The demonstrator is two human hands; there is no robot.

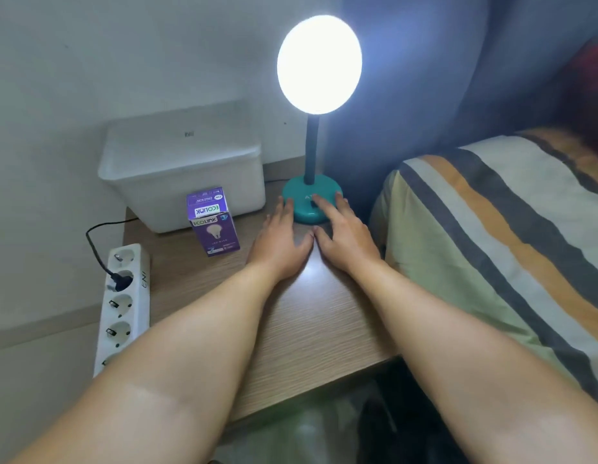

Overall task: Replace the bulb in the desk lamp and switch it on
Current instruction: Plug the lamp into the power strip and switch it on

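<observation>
Head: bulb box [214, 222] beside lamp base [311, 204].

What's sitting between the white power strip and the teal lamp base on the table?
In the head view, the purple bulb box and the left hand lie between the power strip and lamp base.

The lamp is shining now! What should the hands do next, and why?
Probably just lift both hands away. The desk lamp is already glowing brightly, the right hand rests its fingers on the teal base near the switch, and the left hand lies flat beside it, so nothing seems left to press.
</observation>
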